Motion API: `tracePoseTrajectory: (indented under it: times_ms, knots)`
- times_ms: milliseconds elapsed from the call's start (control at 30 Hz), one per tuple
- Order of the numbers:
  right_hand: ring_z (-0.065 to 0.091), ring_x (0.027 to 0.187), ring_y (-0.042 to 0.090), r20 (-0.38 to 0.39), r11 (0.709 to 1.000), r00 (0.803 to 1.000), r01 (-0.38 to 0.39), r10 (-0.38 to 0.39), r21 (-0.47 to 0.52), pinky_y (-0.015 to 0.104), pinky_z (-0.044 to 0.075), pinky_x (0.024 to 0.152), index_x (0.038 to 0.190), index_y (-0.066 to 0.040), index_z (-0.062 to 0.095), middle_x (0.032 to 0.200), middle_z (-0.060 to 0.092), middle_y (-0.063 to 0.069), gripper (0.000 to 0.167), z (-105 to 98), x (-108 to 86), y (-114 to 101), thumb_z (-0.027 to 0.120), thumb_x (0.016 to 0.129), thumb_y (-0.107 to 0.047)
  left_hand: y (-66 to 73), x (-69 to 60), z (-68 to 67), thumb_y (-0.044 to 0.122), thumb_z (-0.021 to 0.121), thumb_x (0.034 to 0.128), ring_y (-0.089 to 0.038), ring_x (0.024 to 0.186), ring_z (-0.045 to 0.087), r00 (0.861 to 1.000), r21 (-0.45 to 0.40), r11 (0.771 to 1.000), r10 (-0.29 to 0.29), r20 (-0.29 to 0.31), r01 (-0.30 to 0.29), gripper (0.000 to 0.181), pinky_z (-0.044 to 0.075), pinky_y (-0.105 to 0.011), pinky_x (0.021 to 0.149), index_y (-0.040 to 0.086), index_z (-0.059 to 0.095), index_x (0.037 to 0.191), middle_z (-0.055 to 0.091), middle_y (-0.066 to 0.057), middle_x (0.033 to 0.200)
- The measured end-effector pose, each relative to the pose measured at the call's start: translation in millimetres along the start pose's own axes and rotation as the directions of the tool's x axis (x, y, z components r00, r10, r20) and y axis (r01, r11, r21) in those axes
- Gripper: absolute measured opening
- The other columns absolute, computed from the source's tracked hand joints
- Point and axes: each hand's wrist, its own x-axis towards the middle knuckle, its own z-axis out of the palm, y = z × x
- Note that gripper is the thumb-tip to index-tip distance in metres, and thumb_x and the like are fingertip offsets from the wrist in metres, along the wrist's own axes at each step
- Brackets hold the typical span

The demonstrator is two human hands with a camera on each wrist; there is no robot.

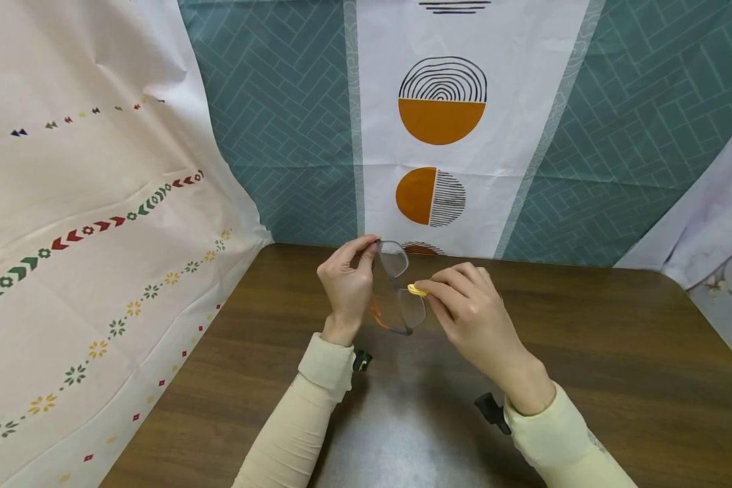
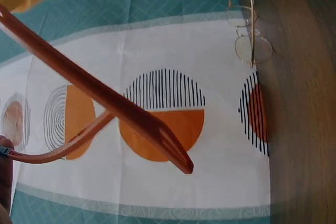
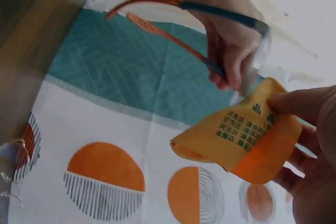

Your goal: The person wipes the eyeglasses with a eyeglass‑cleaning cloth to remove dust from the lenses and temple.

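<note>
Eyeglasses (image 1: 411, 313) with a dark frame and orange temple tips are held up above the table, turned so that one lens is above the other. My left hand (image 1: 349, 279) pinches them near the upper hinge. In the right wrist view, both temples (image 3: 173, 40) stretch away from that hand. My right hand (image 1: 472, 315) holds a yellow cloth (image 3: 236, 129) with green printing between thumb and fingers. The cloth is at the lower lens; whether it touches the glass I cannot tell.
A second pair of glasses (image 2: 253, 48) with a thin metal frame shows near the table's back edge in the left wrist view. The brown wooden table (image 1: 598, 352) meets a patterned curtain (image 1: 280, 122) at the back. A white cloth (image 1: 97, 271) hangs along the left.
</note>
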Motion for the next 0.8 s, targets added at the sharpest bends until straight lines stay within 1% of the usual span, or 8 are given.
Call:
tracePoseTrajectory:
  times_ms: [67, 167, 267, 433, 600, 667, 800]
  knots:
    - [0.059, 0.091, 0.027, 0.005, 1.0, 1.0, 0.02, -0.02, -0.002, 0.04, 0.042, 0.074, 0.106, -0.003, 0.078, 0.096, 0.072, 0.006, 0.031, 3, -0.4, 0, 0.082, 0.079, 0.013, 1.4, -0.7, 1.0, -0.002, 0.081, 0.0877, -0.026, 0.074, 0.075, 1.0, -0.004, 1.0, 0.011, 0.006, -0.011, 0.007, 0.06, -0.031, 0.07, -0.003, 0.081, 0.095, 0.079, -0.015, 0.089]
    - [0.059, 0.091, 0.025, 0.025, 1.0, 0.999, 0.022, -0.022, 0.006, 0.038, 0.042, 0.073, 0.105, -0.004, 0.079, 0.095, 0.072, 0.004, 0.033, 5, -1.4, 1, 0.082, 0.078, 0.014, 2.4, -0.7, 1.6, -0.002, 0.081, 0.0876, -0.026, 0.074, 0.075, 1.0, -0.005, 1.0, 0.023, -0.004, -0.023, 0.007, 0.061, -0.032, 0.07, -0.003, 0.081, 0.094, 0.079, -0.014, 0.09]
    - [0.059, 0.092, 0.024, 0.051, 1.0, 0.999, -0.012, 0.011, 0.011, 0.037, 0.042, 0.073, 0.104, -0.005, 0.079, 0.094, 0.072, 0.003, 0.031, 4, -2.8, 4, 0.082, 0.079, 0.014, 2.4, 0.7, 1.1, -0.002, 0.082, 0.087, -0.026, 0.073, 0.075, 0.999, 0.001, 1.0, 0.021, -0.025, -0.021, 0.006, 0.06, -0.031, 0.07, -0.003, 0.081, 0.093, 0.079, -0.014, 0.089]
    - [0.058, 0.092, 0.022, 0.093, 0.998, 0.994, -0.059, 0.056, 0.023, 0.035, 0.04, 0.073, 0.101, -0.006, 0.08, 0.092, 0.071, 0.001, 0.03, 3, -4.2, 6, 0.083, 0.079, 0.013, 0.1, 4.7, -2.2, -0.004, 0.081, 0.0859, -0.027, 0.071, 0.074, 0.998, 0.011, 1.0, 0.012, -0.056, -0.011, 0.007, 0.058, -0.026, 0.069, -0.003, 0.081, 0.093, 0.078, -0.015, 0.087]
    - [0.058, 0.09, 0.02, 0.134, 0.999, 0.991, -0.03, 0.024, 0.042, 0.034, 0.04, 0.074, 0.101, -0.007, 0.079, 0.091, 0.071, -0.001, 0.027, 4, -4.0, 3, 0.081, 0.081, 0.012, -4.1, 8.6, -8.0, -0.006, 0.081, 0.0857, -0.028, 0.069, 0.073, 0.995, 0.035, 0.999, -0.003, -0.1, 0.006, 0.008, 0.055, -0.019, 0.07, -0.002, 0.081, 0.093, 0.078, -0.016, 0.086]
    - [0.058, 0.09, 0.02, 0.151, 0.999, 0.989, -0.017, 0.01, 0.047, 0.034, 0.04, 0.074, 0.1, -0.007, 0.079, 0.091, 0.07, -0.002, 0.026, 5, -3.5, 1, 0.081, 0.082, 0.011, -5.4, 9.2, -10.5, -0.005, 0.081, 0.0865, -0.028, 0.068, 0.073, 0.994, 0.043, 0.999, -0.008, -0.106, 0.012, 0.007, 0.054, -0.018, 0.07, -0.002, 0.081, 0.093, 0.078, -0.016, 0.086]
    - [0.058, 0.091, 0.02, 0.187, 0.999, 0.982, -0.021, 0.011, 0.048, 0.035, 0.042, 0.076, 0.1, -0.007, 0.079, 0.091, 0.069, -0.001, 0.025, 4, -3.2, -3, 0.082, 0.081, 0.009, -6.8, 10.3, -12.3, -0.002, 0.08, 0.0879, -0.028, 0.069, 0.073, 0.994, 0.048, 0.999, -0.012, -0.105, 0.017, 0.006, 0.055, -0.019, 0.07, -0.003, 0.081, 0.094, 0.078, -0.016, 0.087]
